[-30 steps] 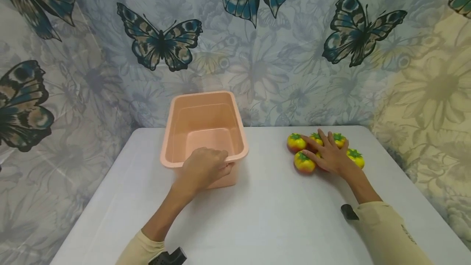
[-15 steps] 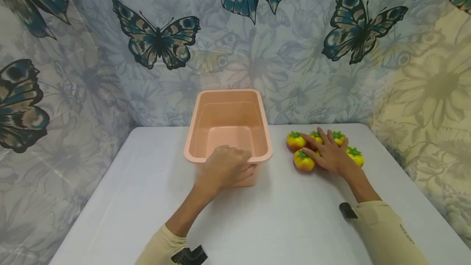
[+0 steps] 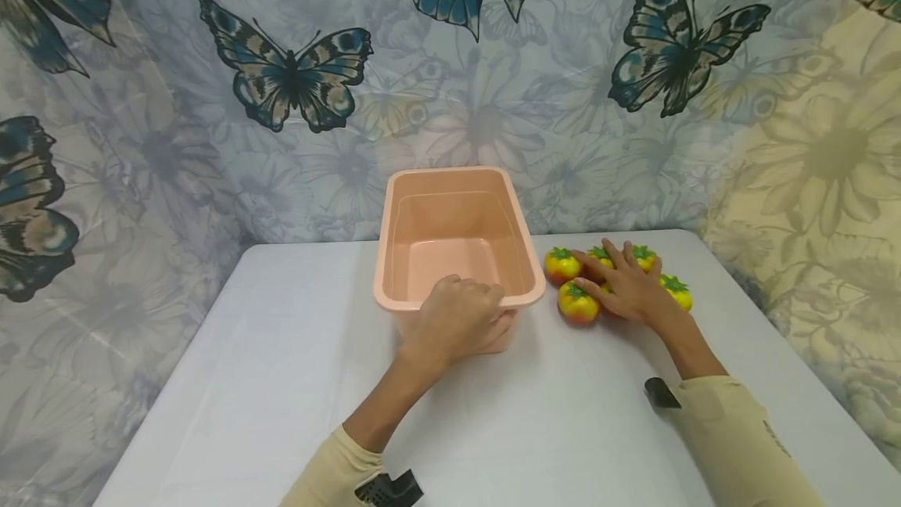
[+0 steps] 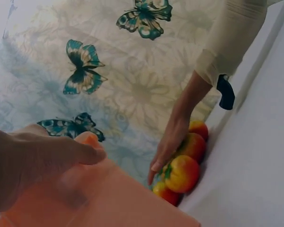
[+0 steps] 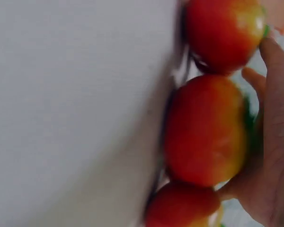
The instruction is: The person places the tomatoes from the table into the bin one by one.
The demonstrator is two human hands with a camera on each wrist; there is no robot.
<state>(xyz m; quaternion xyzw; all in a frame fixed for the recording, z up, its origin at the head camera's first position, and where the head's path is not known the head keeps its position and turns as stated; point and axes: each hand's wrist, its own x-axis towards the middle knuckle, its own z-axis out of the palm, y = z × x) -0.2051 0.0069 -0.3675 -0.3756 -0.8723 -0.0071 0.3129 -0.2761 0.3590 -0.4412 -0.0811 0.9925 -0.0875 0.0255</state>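
A peach plastic bin [image 3: 450,213] stands near the middle of the table, its inside bare. My left hand [image 3: 457,319] grips the bin's near rim, fingers curled over the edge; the left wrist view shows the thumb on top of the rim. Just right of the bin lies a cluster of red-and-yellow tomato-like fruits [image 3: 579,303] with green leafy tops. Over them my right hand [image 3: 633,288] rests with its fingers spread, hiding part of the cluster. Close up in the right wrist view, a fruit [image 5: 203,132] sits beside the palm, between its neighbours.
A white table [image 3: 281,382] lies under everything. Cloth printed with flowers and butterflies [image 3: 292,73] hangs behind and along the sides. Black wrist devices [image 3: 390,487] are on both sleeves. The bin's right rim is close to the leftmost fruit [image 3: 561,264].
My left hand has moved the bin rightward across the table, closer to the fruits. My right hand has stayed spread over the cluster. The head view has shifted slightly.
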